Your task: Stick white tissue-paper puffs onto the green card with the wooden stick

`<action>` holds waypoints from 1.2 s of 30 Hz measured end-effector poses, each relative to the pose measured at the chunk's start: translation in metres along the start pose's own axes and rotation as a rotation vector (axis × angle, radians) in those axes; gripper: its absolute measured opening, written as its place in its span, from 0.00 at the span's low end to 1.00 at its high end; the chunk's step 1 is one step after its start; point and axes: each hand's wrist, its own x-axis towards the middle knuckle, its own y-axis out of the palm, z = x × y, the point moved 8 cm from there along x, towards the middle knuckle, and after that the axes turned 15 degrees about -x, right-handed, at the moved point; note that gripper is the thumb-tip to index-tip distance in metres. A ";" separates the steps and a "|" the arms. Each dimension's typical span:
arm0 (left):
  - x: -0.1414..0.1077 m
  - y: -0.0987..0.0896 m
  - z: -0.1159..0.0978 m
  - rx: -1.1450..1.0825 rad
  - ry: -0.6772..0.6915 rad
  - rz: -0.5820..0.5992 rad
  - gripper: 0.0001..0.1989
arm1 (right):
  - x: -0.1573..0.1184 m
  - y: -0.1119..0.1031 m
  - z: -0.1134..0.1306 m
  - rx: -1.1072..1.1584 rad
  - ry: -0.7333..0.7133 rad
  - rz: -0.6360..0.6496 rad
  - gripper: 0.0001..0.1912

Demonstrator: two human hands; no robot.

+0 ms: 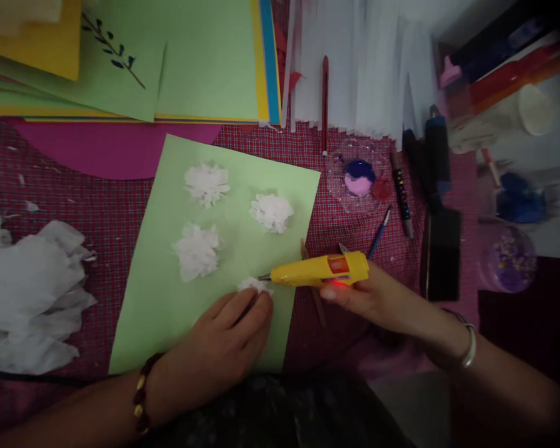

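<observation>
A light green sheet (233, 242) lies at a slant on a red checked cloth. Three white paper puffs (207, 185) rest apart on its upper part. My left hand (236, 333), with a beaded bracelet at its wrist, is closed on a smaller white paper piece (256, 285) on the sheet. My right hand (368, 298) grips a yellow glue gun (320, 270) by its handle, at the sheet's right edge. The gun's metal nozzle points left and is at the white piece; whether it touches cannot be told.
Coloured sheets (210, 56) are stacked at the top left, white paper (350, 68) at the top centre. Crumpled white tissue (32, 298) lies left. To the right are a paint palette (359, 177), brushes, a pen, a black phone-like object (442, 255) and a container (508, 258).
</observation>
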 end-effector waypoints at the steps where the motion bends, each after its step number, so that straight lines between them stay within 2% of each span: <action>1: 0.000 0.000 0.000 -0.005 0.001 -0.003 0.18 | 0.000 0.000 -0.001 0.006 0.004 -0.001 0.09; 9: -0.002 0.003 0.001 -0.018 0.000 0.015 0.16 | -0.002 -0.004 -0.007 0.030 0.051 -0.025 0.09; 15: -0.003 0.002 0.009 -0.084 -0.059 0.010 0.15 | -0.011 -0.012 -0.010 0.072 0.112 -0.110 0.17; 22: -0.001 -0.003 0.011 -0.140 -0.027 0.012 0.13 | -0.012 -0.009 -0.012 0.039 0.066 -0.079 0.08; 30: 0.001 -0.001 0.012 -0.113 -0.038 0.028 0.14 | -0.019 0.004 -0.016 -0.151 0.104 -0.053 0.12; 36: 0.000 -0.002 0.012 -0.126 -0.052 0.053 0.12 | -0.025 0.013 -0.019 -0.151 0.152 -0.031 0.13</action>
